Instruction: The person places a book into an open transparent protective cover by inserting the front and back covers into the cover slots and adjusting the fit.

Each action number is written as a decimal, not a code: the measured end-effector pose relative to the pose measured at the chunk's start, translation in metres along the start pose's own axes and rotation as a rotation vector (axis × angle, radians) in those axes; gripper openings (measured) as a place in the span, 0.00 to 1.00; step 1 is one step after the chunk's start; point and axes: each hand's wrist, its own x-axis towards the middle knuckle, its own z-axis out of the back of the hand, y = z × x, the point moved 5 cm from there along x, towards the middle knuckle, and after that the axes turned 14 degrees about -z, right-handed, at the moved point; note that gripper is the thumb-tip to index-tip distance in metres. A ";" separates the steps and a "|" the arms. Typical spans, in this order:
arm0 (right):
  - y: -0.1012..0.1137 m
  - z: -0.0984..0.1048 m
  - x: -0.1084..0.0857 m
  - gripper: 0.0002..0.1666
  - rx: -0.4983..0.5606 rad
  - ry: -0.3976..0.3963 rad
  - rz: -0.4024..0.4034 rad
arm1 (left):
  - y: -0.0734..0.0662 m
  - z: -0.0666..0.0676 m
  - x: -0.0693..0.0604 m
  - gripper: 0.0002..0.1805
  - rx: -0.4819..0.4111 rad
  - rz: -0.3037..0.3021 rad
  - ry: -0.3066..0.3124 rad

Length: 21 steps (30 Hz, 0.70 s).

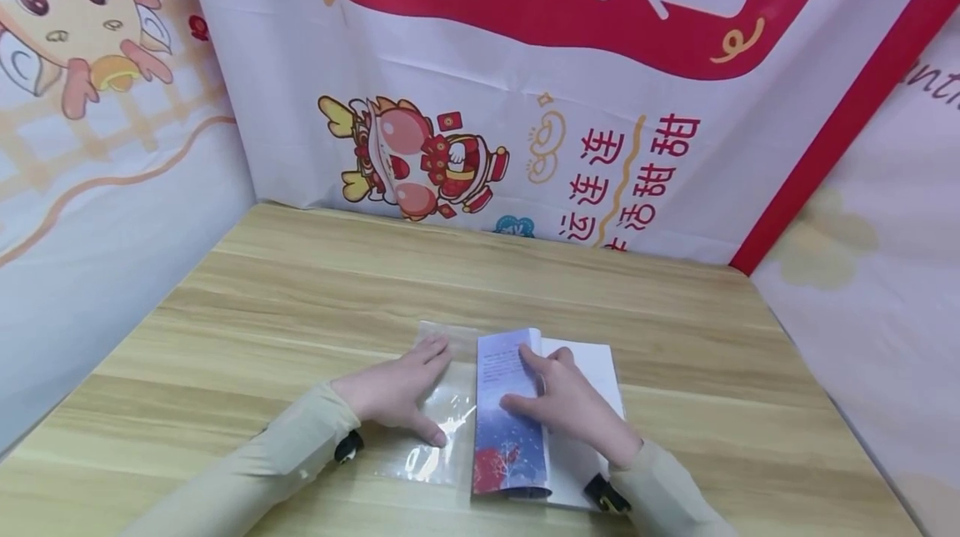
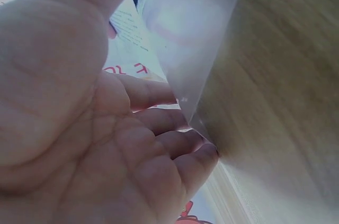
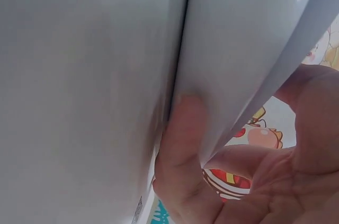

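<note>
A book (image 1: 588,454) with a white page showing lies on the table, and its blue-purple printed cover flap (image 1: 504,420) is folded over to the left. My right hand (image 1: 566,404) pinches this flap, thumb on the printed side. In the right wrist view a finger (image 3: 185,134) sits behind the white inner side of the flap (image 3: 238,38). A clear plastic sheet (image 1: 450,412) extends left from the book. My left hand (image 1: 397,387) rests on it with fingers spread, and the sheet (image 2: 185,38) meets those fingertips in the left wrist view.
The wood-grain table (image 1: 300,295) extends around the book and sheet. Behind it hangs a white and red printed cloth (image 1: 480,62), with more printed cloth (image 1: 112,120) at the left and right sides.
</note>
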 end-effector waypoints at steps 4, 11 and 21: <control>0.004 -0.001 0.002 0.49 -0.021 -0.002 0.026 | 0.000 0.001 -0.001 0.68 0.005 -0.008 -0.002; 0.006 -0.003 0.000 0.49 -0.033 0.011 0.029 | 0.001 0.000 -0.001 0.67 0.007 0.001 0.009; 0.008 -0.003 0.000 0.49 -0.071 0.018 0.048 | 0.001 0.001 -0.001 0.67 0.008 -0.004 0.008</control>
